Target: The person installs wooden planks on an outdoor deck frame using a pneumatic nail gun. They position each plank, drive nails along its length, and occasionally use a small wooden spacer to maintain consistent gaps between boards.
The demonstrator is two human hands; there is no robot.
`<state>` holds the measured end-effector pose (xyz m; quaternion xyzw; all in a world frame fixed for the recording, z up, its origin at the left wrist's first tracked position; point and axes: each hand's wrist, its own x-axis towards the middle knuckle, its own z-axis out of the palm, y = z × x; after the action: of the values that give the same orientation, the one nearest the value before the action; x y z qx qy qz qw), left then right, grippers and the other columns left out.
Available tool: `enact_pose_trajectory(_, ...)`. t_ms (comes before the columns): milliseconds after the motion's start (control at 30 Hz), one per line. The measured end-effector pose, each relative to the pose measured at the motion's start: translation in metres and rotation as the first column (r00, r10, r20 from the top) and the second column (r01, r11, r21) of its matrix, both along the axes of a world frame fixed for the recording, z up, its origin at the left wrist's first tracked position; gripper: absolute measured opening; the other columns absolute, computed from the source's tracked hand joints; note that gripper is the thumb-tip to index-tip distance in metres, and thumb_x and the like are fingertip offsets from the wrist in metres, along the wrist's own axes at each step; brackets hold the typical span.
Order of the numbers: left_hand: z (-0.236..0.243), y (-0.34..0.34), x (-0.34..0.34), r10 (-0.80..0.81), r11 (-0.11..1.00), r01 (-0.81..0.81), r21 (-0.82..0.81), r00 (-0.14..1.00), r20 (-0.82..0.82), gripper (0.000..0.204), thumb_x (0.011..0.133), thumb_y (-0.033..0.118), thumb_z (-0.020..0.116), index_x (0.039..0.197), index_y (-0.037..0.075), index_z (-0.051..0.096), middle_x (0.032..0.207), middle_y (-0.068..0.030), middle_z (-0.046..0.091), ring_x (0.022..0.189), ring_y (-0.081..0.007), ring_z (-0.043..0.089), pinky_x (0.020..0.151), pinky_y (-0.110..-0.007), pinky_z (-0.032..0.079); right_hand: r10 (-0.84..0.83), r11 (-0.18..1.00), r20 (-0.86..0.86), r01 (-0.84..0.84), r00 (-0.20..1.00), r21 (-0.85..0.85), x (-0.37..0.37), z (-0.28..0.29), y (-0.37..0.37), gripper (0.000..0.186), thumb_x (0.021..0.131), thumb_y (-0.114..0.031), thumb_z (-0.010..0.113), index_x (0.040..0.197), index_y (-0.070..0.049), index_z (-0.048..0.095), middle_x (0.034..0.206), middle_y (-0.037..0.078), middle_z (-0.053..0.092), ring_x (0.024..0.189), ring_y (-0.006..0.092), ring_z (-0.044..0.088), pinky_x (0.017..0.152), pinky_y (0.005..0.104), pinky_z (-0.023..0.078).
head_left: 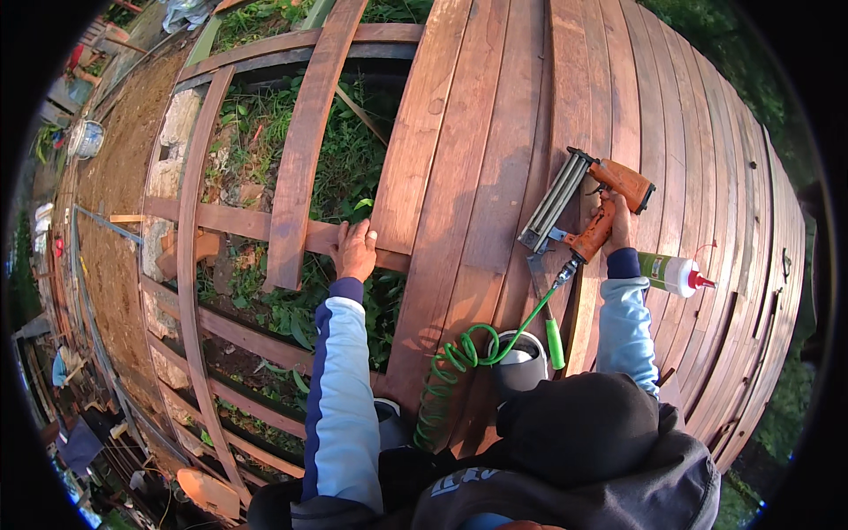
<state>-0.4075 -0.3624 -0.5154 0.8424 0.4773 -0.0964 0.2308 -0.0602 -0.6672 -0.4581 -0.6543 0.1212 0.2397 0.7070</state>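
Note:
My right hand point(622, 225) is wrapped round the handle of an orange nail gun point(624, 183), whose long metal magazine points to the left above the deck boards. A green coiled air hose point(459, 353) joins the base of its handle. My left hand point(355, 252) rests with fingers stretched out at the near end of a reddish-brown deck board point(415, 159), over a crosswise joist point(320, 235). By my right wrist lies a white glue bottle point(678, 276) with a red nozzle. A green-handled tool point(554, 343) with a flat blade lies left of my right forearm.
A loose board point(305, 159) lies slanted across the open joists, with grass and weeds below. A grey pot point(519, 369) stands close to me beside the hose. At the far left are a dirt strip point(115, 190) and a white bucket point(87, 139).

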Motion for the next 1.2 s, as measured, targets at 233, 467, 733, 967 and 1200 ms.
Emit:
enact_pose_trajectory(233,0.007,-0.005,0.005,0.004,0.999,-0.006,-0.045,1.0,-0.031,0.04,0.097,0.032,0.04,0.133,0.016,0.045,0.141,-0.0022,0.041,0.139,-0.0249,0.021,0.106,-0.065,0.018,0.08,0.817,0.132,0.011,0.988,-0.577,0.017,-0.031,-0.022,0.051,0.079,-0.049,0.064,0.095,-0.001,0.062,0.081,0.01,0.063,0.061,0.0208,0.062,0.049,0.0325,0.052)
enact_pose_trajectory(467,0.014,-0.011,0.007,0.015,0.999,-0.015,-0.046,1.0,-0.014,0.042,0.097,0.03,0.039,0.135,0.012,0.042,0.142,-0.0053,0.039,0.139,-0.0277,0.019,0.103,-0.068,0.021,0.399,0.433,0.19,-0.002,0.897,-0.901,0.016,-0.034,-0.033,0.067,0.08,-0.058,0.054,0.085,0.007,0.067,0.081,0.03,0.064,0.083,0.0413,0.065,0.076,0.046,0.049)
enact_pose_trajectory(733,0.021,-0.017,0.013,0.003,0.998,-0.007,-0.06,0.998,-0.063,0.071,0.087,0.057,0.048,0.136,0.007,0.038,0.146,-0.008,0.032,0.141,-0.0286,0.013,0.106,-0.066,0.016,0.523,0.519,0.426,0.12,0.738,-0.846,-0.048,-0.012,-0.04,0.046,0.09,-0.04,0.052,0.083,0.004,0.061,0.073,0.025,0.062,0.07,0.0385,0.063,0.064,0.0443,0.049)
enact_pose_trajectory(967,0.019,-0.024,0.017,0.015,1.0,-0.016,-0.02,0.999,-0.033,0.084,0.077,0.064,0.058,0.131,0.003,0.038,0.143,-0.0191,0.032,0.14,-0.0333,0.013,0.105,-0.067,0.018,0.57,0.609,0.513,0.089,0.642,-0.788,-0.125,-0.011,-0.076,0.031,0.092,-0.025,0.051,0.107,0.002,0.052,0.09,0.02,0.061,0.069,0.0334,0.059,0.064,0.0425,0.046)
enact_pose_trajectory(1200,0.017,-0.028,0.016,0.024,1.0,-0.023,0.019,0.999,-0.031,0.083,0.079,0.058,0.059,0.135,0.002,0.034,0.145,-0.0194,0.029,0.14,-0.0335,0.016,0.104,-0.064,0.024,0.52,0.442,0.387,0.149,0.761,-0.885,-0.144,-0.042,-0.125,0.041,0.088,-0.027,0.053,0.119,-0.001,0.046,0.109,0.019,0.055,0.1,0.0383,0.05,0.085,0.0449,0.041)
